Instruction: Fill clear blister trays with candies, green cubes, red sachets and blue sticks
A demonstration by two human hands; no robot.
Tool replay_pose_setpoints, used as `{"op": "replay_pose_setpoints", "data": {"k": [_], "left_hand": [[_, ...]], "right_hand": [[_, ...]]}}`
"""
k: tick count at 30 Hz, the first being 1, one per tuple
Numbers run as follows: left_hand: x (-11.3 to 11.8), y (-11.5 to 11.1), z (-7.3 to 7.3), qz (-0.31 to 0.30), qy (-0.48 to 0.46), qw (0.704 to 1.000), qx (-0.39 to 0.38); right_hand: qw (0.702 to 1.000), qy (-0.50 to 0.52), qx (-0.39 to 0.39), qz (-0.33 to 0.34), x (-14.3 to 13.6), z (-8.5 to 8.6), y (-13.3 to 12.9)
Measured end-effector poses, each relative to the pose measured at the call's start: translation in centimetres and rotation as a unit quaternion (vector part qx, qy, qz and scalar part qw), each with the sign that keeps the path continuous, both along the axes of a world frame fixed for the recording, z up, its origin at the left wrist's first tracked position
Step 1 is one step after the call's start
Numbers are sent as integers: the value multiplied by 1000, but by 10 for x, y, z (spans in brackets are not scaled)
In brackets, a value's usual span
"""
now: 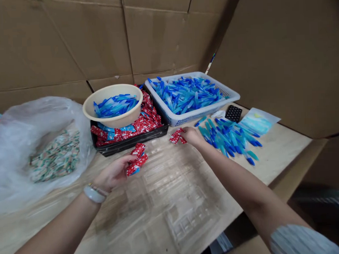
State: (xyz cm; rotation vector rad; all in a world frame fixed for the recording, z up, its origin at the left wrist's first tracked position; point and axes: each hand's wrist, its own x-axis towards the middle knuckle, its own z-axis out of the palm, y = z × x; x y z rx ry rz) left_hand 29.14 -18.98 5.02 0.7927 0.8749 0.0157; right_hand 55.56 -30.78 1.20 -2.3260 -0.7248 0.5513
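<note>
My left hand (117,171) is closed on several red patterned packets (136,160), one with a blue patch. To the right, the fingers of my right hand (190,136) pinch a few red packets (177,136) near the corner of the white basket. Between and below both hands lies a clear plastic tray (172,201) with moulded compartments, blurred in places. Behind the hands, a black tray (130,138) is filled with red and some blue packets, and a cream bowl (113,121) of blue pieces rests on top of them.
A white basket (205,109) holds many blue pieces. More blue pieces (228,135) lie loose at the right, beside a black dotted object (233,113) and a blue-white card (258,121). A clear bag (15,148) of small packets stands left. Cardboard walls (160,37) rise behind.
</note>
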Motion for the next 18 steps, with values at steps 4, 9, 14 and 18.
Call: {"op": "replay_pose_setpoints", "data": {"k": [4, 9, 14, 18], "left_hand": [[-9, 11, -1, -12, 38, 986, 162], [12, 33, -6, -216, 133, 898, 360], [41, 59, 3, -382, 239, 769, 453], [24, 73, 27, -406, 250, 773, 420]], "right_hand": [[973, -178, -135, 66, 1, 5, 7], [939, -234, -228, 104, -7, 19, 5], [959, -254, -118, 50, -28, 32, 2], [994, -14, 108, 3, -66, 29, 7]]}}
